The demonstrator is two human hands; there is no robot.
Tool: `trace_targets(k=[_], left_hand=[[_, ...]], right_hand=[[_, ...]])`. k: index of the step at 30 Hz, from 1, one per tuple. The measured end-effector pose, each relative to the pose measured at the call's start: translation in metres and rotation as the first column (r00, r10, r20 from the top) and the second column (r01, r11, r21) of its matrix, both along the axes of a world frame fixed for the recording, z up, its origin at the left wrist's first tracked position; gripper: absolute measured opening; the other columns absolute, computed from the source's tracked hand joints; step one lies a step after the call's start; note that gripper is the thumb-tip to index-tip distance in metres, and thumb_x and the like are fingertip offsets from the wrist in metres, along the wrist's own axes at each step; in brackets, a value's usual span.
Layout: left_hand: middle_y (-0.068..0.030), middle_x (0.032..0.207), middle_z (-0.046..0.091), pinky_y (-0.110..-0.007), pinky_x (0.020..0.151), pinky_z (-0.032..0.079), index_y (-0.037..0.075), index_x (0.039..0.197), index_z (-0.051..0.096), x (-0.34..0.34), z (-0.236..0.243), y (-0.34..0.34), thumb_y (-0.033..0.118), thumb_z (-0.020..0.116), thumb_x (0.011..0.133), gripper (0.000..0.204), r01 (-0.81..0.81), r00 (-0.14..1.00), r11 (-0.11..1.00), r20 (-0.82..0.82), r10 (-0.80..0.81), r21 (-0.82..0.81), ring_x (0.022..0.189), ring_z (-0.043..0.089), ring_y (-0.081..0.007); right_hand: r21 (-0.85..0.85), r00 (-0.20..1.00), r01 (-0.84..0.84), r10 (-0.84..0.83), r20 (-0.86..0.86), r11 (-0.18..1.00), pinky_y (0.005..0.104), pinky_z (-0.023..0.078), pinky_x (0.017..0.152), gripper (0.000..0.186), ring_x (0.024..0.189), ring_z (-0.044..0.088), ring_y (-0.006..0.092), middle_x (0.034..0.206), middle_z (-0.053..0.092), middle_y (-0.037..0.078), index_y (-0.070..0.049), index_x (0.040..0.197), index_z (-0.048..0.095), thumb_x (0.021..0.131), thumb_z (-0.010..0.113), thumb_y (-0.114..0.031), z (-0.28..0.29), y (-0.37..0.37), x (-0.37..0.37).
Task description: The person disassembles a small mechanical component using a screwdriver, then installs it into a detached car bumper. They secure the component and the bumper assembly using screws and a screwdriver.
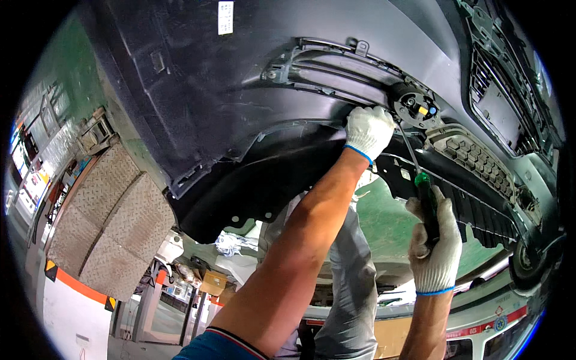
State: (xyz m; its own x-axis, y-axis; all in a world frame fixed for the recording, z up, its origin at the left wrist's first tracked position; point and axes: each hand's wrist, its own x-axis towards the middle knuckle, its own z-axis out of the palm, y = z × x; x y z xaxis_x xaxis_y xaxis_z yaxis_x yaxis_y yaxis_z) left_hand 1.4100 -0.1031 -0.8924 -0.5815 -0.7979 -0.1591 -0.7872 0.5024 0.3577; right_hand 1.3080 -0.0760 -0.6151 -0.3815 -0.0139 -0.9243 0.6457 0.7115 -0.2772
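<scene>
Two gloved hands raised under dark bumper (240,90). Left hand (368,131) stretched up, fingers pressed on bumper edge just beside round fog lamp housing (416,106), not grasping. Right hand (435,243) lower, clenched around green-handled screwdriver (425,198), shaft tilted up toward housing. Honeycomb grille (474,159) close at right; open room below, between forearms, toward green floor (384,222).

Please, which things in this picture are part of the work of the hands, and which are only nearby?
In use: left hand on the dark bumper panel; right hand gripping the green-handled screwdriver, tip toward the round lamp socket.
Nearby: honeycomb grille; checker-plate steps; cardboard box.
</scene>
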Motion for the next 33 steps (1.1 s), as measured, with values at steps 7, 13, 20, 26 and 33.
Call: trace_targets(k=[7,13,20,26,33], left_hand=[[-0.0056,0.073,0.067,-0.042,0.061,0.050,0.015,0.075,0.072,-0.001,0.000,0.006,0.039,0.070,0.083,0.026,-0.054,0.998,0.997,-0.016,0.055,0.053,0.065,0.068,-0.0246],[-0.0048,0.074,0.067,-0.042,0.063,0.050,0.016,0.076,0.072,-0.003,-0.005,0.003,0.037,0.068,0.086,0.024,-0.041,0.999,0.997,-0.011,0.042,0.069,0.067,0.069,-0.0245],[-0.0048,0.075,0.068,-0.043,0.064,0.051,0.016,0.078,0.072,-0.002,0.002,0.002,0.040,0.069,0.086,0.025,-0.057,0.998,0.991,-0.010,0.058,0.125,0.069,0.070,-0.0246],[-0.0056,0.077,0.069,-0.044,0.064,0.050,0.015,0.081,0.073,-0.001,0.004,0.002,0.043,0.070,0.086,0.028,-0.065,0.998,0.984,-0.013,0.069,0.168,0.071,0.070,-0.0249],[-0.0049,0.077,0.068,-0.044,0.065,0.050,0.015,0.080,0.073,-0.004,0.003,0.001,0.042,0.070,0.087,0.028,-0.051,0.999,0.985,0.006,0.051,0.162,0.071,0.070,-0.0246]], right_hand=[[0.474,-0.477,-0.804,0.865,-0.154,-0.358,0.0447,0.059,0.076,0.065,0.099,0.068,0.0376,0.120,0.063,0.019,-0.009,0.144,0.054,0.081,0.069,-0.001,0.012,-0.008,0.011],[0.142,0.975,-0.209,0.217,-0.043,0.968,0.0222,0.047,0.050,0.041,0.057,0.058,0.0118,0.089,0.068,0.008,-0.001,0.139,0.058,0.099,0.059,-0.012,-0.001,-0.009,-0.009],[0.419,-0.244,-0.907,0.849,-0.468,-0.029,0.0383,0.059,0.065,0.060,0.081,0.072,0.0261,0.110,0.070,0.016,-0.007,0.140,0.055,0.085,0.076,-0.019,0.002,-0.006,-0.001],[0.060,0.534,-0.842,0.845,-0.035,0.535,0.0307,0.051,0.051,0.043,0.058,0.059,0.0153,0.085,0.066,0.009,-0.004,0.131,0.060,0.094,0.069,-0.024,-0.009,-0.008,-0.017],[0.147,0.378,-0.871,0.829,-0.414,0.470,0.0317,0.052,0.047,0.053,0.054,0.062,0.0191,0.093,0.069,0.014,-0.008,0.139,0.055,0.092,0.072,-0.027,-0.005,-0.008,-0.008]])
